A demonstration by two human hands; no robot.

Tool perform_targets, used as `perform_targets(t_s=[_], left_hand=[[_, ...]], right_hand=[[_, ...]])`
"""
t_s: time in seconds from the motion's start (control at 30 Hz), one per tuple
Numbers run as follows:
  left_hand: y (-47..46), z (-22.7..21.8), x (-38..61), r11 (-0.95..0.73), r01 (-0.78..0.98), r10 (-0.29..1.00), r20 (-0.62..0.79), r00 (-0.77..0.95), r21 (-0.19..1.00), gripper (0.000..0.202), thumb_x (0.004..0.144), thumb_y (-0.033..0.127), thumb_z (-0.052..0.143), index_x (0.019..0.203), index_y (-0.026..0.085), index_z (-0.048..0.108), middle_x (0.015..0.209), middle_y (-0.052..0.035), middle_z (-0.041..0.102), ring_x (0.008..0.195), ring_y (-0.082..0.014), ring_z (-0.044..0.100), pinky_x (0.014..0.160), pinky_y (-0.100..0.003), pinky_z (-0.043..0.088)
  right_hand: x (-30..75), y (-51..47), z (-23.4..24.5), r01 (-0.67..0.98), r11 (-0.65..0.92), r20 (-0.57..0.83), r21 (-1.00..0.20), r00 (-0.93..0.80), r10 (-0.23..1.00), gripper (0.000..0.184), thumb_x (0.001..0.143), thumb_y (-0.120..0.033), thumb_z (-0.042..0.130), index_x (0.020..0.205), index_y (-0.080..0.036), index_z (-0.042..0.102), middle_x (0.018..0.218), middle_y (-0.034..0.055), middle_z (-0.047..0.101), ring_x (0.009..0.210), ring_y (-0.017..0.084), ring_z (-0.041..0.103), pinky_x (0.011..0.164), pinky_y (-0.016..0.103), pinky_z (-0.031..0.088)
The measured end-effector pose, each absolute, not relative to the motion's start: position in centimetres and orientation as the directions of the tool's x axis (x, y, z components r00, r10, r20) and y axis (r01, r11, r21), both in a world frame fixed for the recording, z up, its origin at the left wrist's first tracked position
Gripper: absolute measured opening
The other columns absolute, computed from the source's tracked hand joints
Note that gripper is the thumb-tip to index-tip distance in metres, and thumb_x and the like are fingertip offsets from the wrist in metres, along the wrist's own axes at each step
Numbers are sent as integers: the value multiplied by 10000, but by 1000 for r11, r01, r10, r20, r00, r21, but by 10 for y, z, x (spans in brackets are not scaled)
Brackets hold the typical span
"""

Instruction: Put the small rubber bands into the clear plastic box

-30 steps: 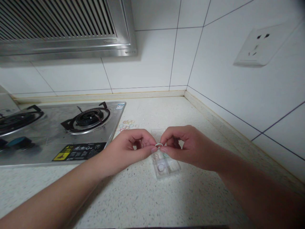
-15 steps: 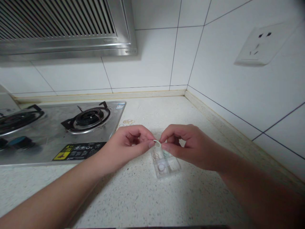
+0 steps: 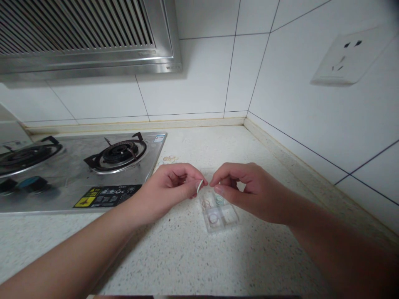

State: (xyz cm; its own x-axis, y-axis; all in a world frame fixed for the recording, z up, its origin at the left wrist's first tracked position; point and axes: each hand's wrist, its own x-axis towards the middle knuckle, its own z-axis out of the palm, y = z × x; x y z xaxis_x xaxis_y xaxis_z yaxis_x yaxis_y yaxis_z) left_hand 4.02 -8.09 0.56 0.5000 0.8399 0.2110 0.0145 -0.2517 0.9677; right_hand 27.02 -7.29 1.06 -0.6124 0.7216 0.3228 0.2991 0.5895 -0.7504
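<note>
My left hand (image 3: 176, 185) pinches a thin pale green-white elastic band (image 3: 200, 186) between thumb and forefinger. Just to its right is my right hand (image 3: 241, 185). Its thumb and forefinger tips sit slightly apart, with no band visible between them. Below both hands, a clear plastic compartment box (image 3: 222, 227) rests on the counter. Brownish bands (image 3: 206, 203) lie in one compartment and green bands (image 3: 220, 200) in another. A pale band (image 3: 213, 218) is in the near left compartment. My hands hide the far part of the box.
Several tan bands (image 3: 170, 159) lie on the speckled counter (image 3: 174, 257) beyond my left hand. At left is a steel gas stove (image 3: 71, 166) with burners, under a range hood (image 3: 93, 62). Tiled walls meet at the back right, with a socket (image 3: 346, 58).
The band, held between both hands before, now stays only in my left fingers and stands more upright. My right fingertips have let go and moved slightly right. The view has shifted a little.
</note>
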Motion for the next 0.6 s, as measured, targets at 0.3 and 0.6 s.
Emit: perform_targets(t_s=[0.3,0.6], left_hand=[[-80,6,41,-253,14,838,212,502,967,104,928,221,629,867,160,688,685,41,592,622,-50,495,587,-168,393],[-80,8,41,-254,19,843,212,495,967,118,885,249,680,823,148,674,669,33,582,613,-58,483,578,-169,378]], right_hand=[[270,-74,11,302,595,319,-745,-622,715,119,933,-293,579,926,-201,655,643,-41,525,572,91,460,515,218,356],[270,-74,11,322,613,320,-722,-630,707,89,920,-262,586,917,-201,651,657,-39,544,585,93,479,533,221,368]])
